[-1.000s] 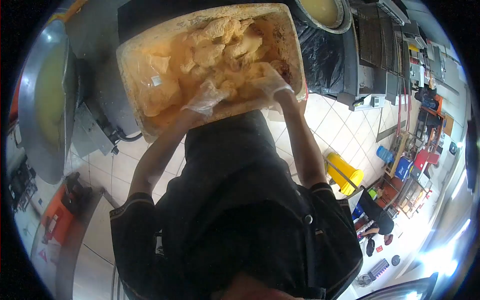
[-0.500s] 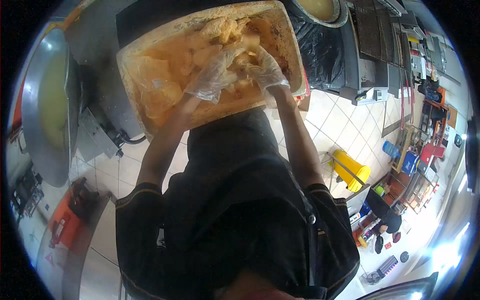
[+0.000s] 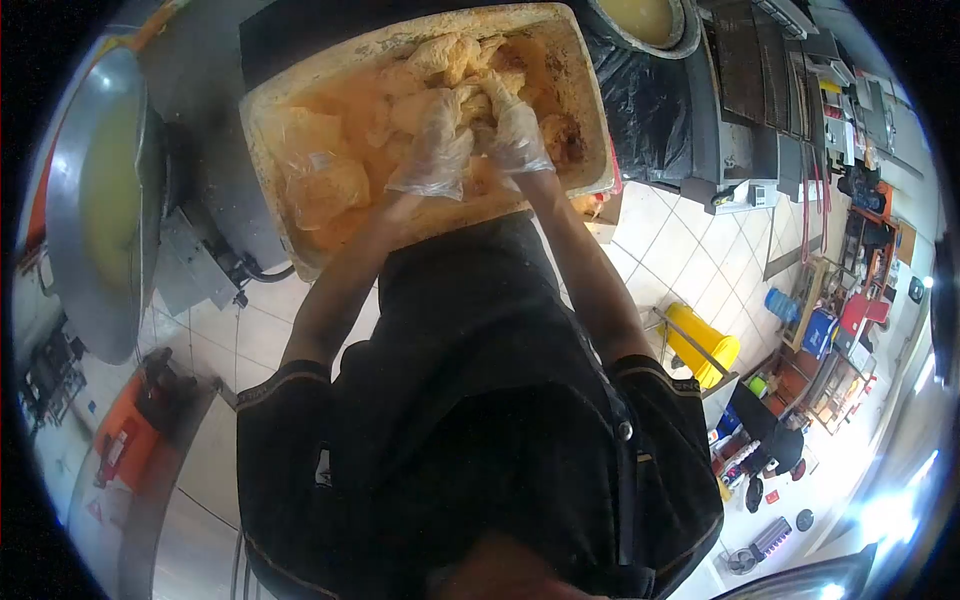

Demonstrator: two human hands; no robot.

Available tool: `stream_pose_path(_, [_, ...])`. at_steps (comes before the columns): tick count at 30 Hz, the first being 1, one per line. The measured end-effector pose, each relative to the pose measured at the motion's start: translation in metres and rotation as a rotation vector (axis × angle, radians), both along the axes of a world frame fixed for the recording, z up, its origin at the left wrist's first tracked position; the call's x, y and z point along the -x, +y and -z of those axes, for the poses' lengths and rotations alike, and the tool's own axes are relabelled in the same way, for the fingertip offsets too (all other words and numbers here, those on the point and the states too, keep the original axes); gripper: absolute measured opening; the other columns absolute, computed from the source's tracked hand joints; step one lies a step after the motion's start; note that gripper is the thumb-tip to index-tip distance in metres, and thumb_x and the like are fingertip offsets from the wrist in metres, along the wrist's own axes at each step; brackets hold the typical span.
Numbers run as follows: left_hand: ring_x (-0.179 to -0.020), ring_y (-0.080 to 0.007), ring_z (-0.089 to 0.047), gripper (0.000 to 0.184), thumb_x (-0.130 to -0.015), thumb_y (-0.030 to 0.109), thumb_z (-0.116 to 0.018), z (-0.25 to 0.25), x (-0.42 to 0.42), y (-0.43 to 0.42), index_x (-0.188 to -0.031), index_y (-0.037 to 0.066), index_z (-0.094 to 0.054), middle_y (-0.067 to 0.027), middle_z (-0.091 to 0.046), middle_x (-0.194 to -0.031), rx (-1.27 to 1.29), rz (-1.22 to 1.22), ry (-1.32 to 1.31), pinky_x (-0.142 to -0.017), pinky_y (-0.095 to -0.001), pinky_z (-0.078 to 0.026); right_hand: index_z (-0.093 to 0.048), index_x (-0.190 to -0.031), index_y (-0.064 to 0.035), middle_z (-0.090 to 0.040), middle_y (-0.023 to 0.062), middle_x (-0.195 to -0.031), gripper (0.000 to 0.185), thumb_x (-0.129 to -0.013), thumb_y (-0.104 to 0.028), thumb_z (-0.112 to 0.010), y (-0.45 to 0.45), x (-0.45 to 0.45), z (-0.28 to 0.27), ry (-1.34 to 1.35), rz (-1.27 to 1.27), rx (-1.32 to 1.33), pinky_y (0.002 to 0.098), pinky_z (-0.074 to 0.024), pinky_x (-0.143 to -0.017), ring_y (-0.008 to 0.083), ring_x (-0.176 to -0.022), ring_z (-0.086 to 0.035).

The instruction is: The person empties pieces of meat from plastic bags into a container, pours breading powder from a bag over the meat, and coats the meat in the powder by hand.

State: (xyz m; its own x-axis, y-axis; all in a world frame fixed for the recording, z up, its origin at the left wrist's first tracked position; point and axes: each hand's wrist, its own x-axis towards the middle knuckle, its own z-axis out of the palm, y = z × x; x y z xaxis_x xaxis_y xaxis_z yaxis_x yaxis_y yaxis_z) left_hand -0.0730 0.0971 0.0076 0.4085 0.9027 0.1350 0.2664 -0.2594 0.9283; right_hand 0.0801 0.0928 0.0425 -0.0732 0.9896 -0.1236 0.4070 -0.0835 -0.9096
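A large pale tub [image 3: 262,165] holds orange-tan powder and several coated pieces, which look like floured chicken. Both hands wear clear plastic gloves dusted with the coating. My left hand [image 3: 440,150] and my right hand [image 3: 515,135] are close together over the tub's middle right, closed around a coated piece [image 3: 472,105] between them. More coated pieces [image 3: 440,58] lie just beyond my fingers. A clear plastic bag [image 3: 318,175] with powder in it rests in the tub's left part.
A big metal pan [image 3: 110,200] of yellowish liquid stands at the left. At the upper right are a round pot [image 3: 645,20] and black plastic sheeting [image 3: 645,115]. A yellow bin [image 3: 700,343] stands on the tiled floor. Another person [image 3: 785,445] is at the far right.
My hands have come together from apart and moved forward in the tub, closing around a coated piece. In the last half second they turned more upright, with fingers pointing away.
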Motion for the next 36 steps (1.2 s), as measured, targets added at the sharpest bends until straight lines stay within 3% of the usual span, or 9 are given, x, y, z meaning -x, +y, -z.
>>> stream_pose_path(4, [-0.106, -0.032, -0.057, 0.053, -0.076, -0.004, -0.061, 0.026, -0.015, 0.002, -0.127, 0.002, -0.051, -0.0195, -0.058, -0.114, -0.218, -0.183, -0.167, -0.089, -0.0403, -0.047, -0.057, -0.118, 0.0005, -0.066, 0.0203, -0.086, 0.042, -0.076, 0.0, -0.06, 0.002, 0.002, 0.041, -0.447, 0.062, -0.302, 0.0395, -0.0508, -0.068, 0.0342, -0.077, -0.065])
stream_pose_path(7, [-0.106, -0.0334, -0.058, 0.051, -0.077, -0.001, -0.063, 0.043, -0.015, 0.0, -0.127, 0.002, -0.052, -0.0198, -0.058, -0.116, -0.108, -0.222, -0.036, -0.088, -0.0393, -0.048, -0.059, -0.115, 0.0008, -0.065, 0.0245, -0.089, 0.04, -0.075, 0.0, -0.059, 0.003, 0.005, 0.038, -0.377, 0.091, -0.282, 0.0418, -0.0508, -0.068, 0.0405, -0.079, -0.063])
stream_pose_path(13, [-0.09, -0.0316, -0.064, 0.039, -0.081, 0.004, -0.062, -0.005, -0.01, 0.002, -0.12, 0.001, -0.056, -0.0175, -0.065, -0.102, -0.192, -0.233, 0.029, -0.077, -0.0374, -0.052, -0.061, -0.11, 0.0039, -0.065, 0.0145, -0.075, 0.03, -0.081, 0.002, -0.056, 0.002, 0.002, 0.047, -0.209, 0.128, -0.238, 0.032, -0.051, -0.059, 0.0217, -0.068, -0.066])
stream_pose_path(17, [-0.083, -0.0297, -0.065, 0.032, -0.081, 0.007, -0.064, 0.023, -0.01, 0.009, -0.113, 0.0, -0.061, -0.0171, -0.067, -0.095, -0.027, -0.182, 0.149, -0.074, -0.0349, -0.052, -0.064, -0.107, 0.0047, -0.066, 0.0069, -0.074, 0.024, -0.085, 0.002, -0.054, 0.003, -0.001, 0.042, -0.089, 0.152, -0.16, 0.0259, -0.0503, -0.057, 0.0092, -0.066, -0.063])
stream_pose_path(20, [-0.081, -0.0255, -0.065, 0.03, -0.081, 0.01, -0.065, 0.032, -0.007, 0.021, -0.11, 0.0, -0.063, -0.0155, -0.068, -0.096, 0.292, -0.107, 0.09, -0.073, -0.0326, -0.052, -0.066, -0.105, 0.0036, -0.068, 0.0035, -0.081, 0.023, -0.085, 0.003, -0.055, 0.005, -0.005, 0.047, 0.197, 0.262, 0.08, 0.0246, -0.0507, -0.06, 0.0081, -0.069, -0.061])
stream_pose_path(24, [-0.082, -0.0175, -0.064, 0.03, -0.082, 0.011, -0.066, 0.007, -0.009, 0.018, -0.111, 0.0, -0.064, -0.0114, -0.069, -0.096, 0.294, -0.199, -0.272, -0.073, -0.029, -0.051, -0.068, -0.102, 0.0014, -0.068, 0.0009, -0.085, 0.02, -0.085, 0.003, -0.059, 0.005, -0.016, 0.071, 0.493, 0.31, 0.124, 0.0233, -0.0504, -0.062, 0.008, -0.071, -0.061])
stream_pose_path(27, [-0.086, -0.015, -0.063, 0.031, -0.084, 0.011, -0.066, -0.013, -0.01, 0.014, -0.113, 0.002, -0.065, -0.0094, -0.069, -0.1, 0.348, -0.247, -0.164, -0.074, -0.0278, -0.05, -0.069, -0.099, 0.0, -0.068, 0.0009, -0.085, 0.014, -0.086, -0.001, -0.063, 0.012, -0.022, 0.082, 0.565, 0.317, 0.111, 0.0233, -0.0502, -0.061, 0.0079, -0.07, -0.061])
stream_pose_path(31, [-0.093, -0.0175, -0.063, 0.031, -0.085, 0.013, -0.066, 0.048, -0.013, 0.021, -0.115, 0.006, -0.065, -0.0084, -0.069, -0.108, 0.634, -0.139, -0.504, -0.081, -0.0303, -0.049, -0.07, -0.093, -0.0016, -0.068, 0.0004, -0.082, 0.008, -0.088, -0.005, -0.066, 0.013, -0.021, 0.065, 0.55, 0.333, 0.119, 0.0245, -0.0499, -0.059, 0.009, -0.067, -0.061])
stream_pose_path(36, [-0.098, -0.0213, -0.064, 0.035, -0.084, 0.014, -0.067, 0.098, -0.003, 0.019, -0.118, 0.006, -0.064, -0.009, -0.068, -0.111, 0.116, -0.075, -0.014, -0.087, -0.033, -0.048, -0.07, -0.088, -0.0035, -0.067, 0.0018, -0.076, 0.007, -0.089, -0.008, -0.065, 0.013, -0.026, 0.065, 0.436, 0.248, 0.122, 0.0268, -0.0485, -0.055, 0.0123, -0.06, -0.059])
